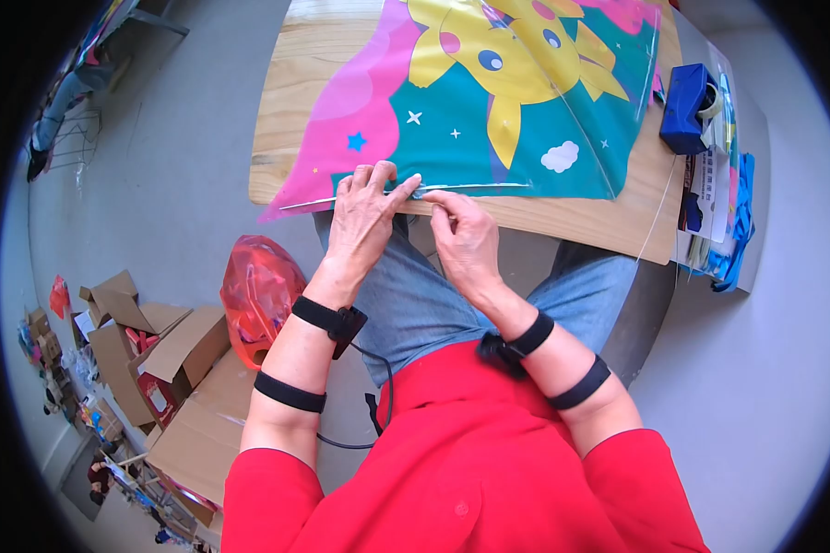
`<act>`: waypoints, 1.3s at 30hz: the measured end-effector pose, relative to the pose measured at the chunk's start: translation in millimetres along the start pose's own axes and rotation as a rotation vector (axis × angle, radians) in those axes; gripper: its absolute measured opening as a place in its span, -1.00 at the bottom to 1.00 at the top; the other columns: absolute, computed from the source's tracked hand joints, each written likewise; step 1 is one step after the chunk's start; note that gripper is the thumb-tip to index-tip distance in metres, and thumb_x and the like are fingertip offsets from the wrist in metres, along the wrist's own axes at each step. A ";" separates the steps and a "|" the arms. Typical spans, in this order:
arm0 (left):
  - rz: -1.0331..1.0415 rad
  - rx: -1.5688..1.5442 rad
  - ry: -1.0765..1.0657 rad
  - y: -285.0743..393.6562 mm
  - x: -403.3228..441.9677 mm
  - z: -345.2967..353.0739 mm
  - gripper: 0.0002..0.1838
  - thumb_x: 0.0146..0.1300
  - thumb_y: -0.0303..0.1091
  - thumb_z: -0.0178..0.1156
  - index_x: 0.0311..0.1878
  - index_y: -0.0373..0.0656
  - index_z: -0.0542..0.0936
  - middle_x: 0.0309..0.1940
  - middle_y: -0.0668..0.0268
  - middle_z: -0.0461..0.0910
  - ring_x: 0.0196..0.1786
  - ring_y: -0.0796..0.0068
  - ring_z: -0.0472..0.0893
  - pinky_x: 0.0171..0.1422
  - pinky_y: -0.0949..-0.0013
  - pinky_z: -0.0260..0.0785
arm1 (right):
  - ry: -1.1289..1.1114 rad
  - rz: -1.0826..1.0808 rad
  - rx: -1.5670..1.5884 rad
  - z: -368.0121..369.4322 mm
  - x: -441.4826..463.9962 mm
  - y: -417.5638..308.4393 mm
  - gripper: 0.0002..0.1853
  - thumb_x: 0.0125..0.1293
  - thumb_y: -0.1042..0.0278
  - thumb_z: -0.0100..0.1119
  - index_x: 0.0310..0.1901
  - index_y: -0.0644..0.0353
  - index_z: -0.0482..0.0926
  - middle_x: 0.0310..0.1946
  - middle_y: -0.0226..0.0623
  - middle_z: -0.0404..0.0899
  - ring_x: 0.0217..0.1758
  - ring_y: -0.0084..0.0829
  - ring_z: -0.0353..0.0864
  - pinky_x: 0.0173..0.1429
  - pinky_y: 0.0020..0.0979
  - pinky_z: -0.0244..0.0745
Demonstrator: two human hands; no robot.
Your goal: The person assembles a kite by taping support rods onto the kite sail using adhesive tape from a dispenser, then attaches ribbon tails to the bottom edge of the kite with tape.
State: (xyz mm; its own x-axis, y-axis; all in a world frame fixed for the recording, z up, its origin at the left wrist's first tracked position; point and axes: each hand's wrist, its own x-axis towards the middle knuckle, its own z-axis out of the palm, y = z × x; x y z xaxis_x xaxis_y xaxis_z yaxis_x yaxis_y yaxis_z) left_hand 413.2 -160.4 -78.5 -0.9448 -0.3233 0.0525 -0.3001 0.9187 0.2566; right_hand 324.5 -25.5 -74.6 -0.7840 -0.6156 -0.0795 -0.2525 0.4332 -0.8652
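A kite (pixel 452 157) lies over the near part of the wooden table, printed pink and teal with a yellow cartoon figure. Along its near edge runs a thin white strip or rod (pixel 503 186). My left hand (pixel 364 210) rests on that edge, fingers bent and apart, thumb stretched toward the right. Just beside it, my right hand (pixel 466 235) is closed with its index fingertip at the edge. A small pale bit (pixel 419 193) shows between the two hands. Whatever my right fingers pinch is too small to make out.
A blue tape dispenser (pixel 684 109) stands at the right side of the wooden table (pixel 281 111). Blue ribbons (pixel 740 230) hang beside a bin of materials. To my left are a red plastic bag (pixel 258 286) and open cardboard boxes (pixel 189 346).
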 end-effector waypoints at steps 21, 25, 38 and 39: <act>-0.058 -0.282 -0.071 -12.5 1.1 -12.3 -0.22 0.01 -0.75 0.05 0.38 -0.03 0.33 0.10 0.16 0.48 0.20 0.10 0.44 0.34 0.10 0.28 | -0.327 -0.749 -0.663 -18.0 25.8 28.4 -0.54 0.21 0.41 0.07 0.19 0.05 0.52 -0.34 -0.33 0.45 -0.28 -0.39 0.54 -0.24 -0.35 0.44; -0.098 -0.338 -0.039 -10.4 -2.9 -9.0 -0.17 -0.01 -0.80 0.00 0.43 -0.14 0.23 0.10 0.13 0.49 0.19 0.08 0.45 0.34 0.11 0.29 | -0.302 -0.689 -0.725 -21.4 37.6 34.1 -0.54 0.19 0.41 0.11 0.17 0.03 0.53 -0.47 -0.34 0.51 -0.40 -0.36 0.61 -0.33 -0.35 0.48; -0.128 -0.103 -0.177 5.1 4.6 -26.6 -0.14 0.05 -0.73 0.00 0.51 -0.06 0.14 0.12 0.11 0.50 0.25 0.11 0.44 0.47 -0.04 0.09 | -0.181 -0.370 -0.364 -41.9 36.2 52.3 -0.49 0.30 0.46 0.08 0.32 0.13 0.39 -0.32 -0.10 0.64 -0.38 -0.12 0.66 -0.35 -0.19 0.56; -0.147 -0.106 -0.221 7.0 6.4 -29.6 -0.18 0.10 -0.68 -0.01 0.50 -0.04 0.16 0.16 0.11 0.50 0.30 0.12 0.43 0.52 -0.15 -0.05 | -0.052 -0.386 -0.233 -55.4 36.0 54.9 -0.61 0.34 0.42 0.11 0.20 0.17 0.49 -0.26 -0.11 0.66 -0.33 -0.16 0.67 -0.32 -0.26 0.56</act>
State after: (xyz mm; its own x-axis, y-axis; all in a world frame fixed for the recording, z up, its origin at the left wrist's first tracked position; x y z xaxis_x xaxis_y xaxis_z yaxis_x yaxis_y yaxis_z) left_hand 409.0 -162.7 -47.8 -0.9015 -0.3830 -0.2016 -0.4313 0.8333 0.3457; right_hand 251.0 12.6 -97.5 -0.5789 -0.7912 0.1973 -0.6467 0.2981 -0.7021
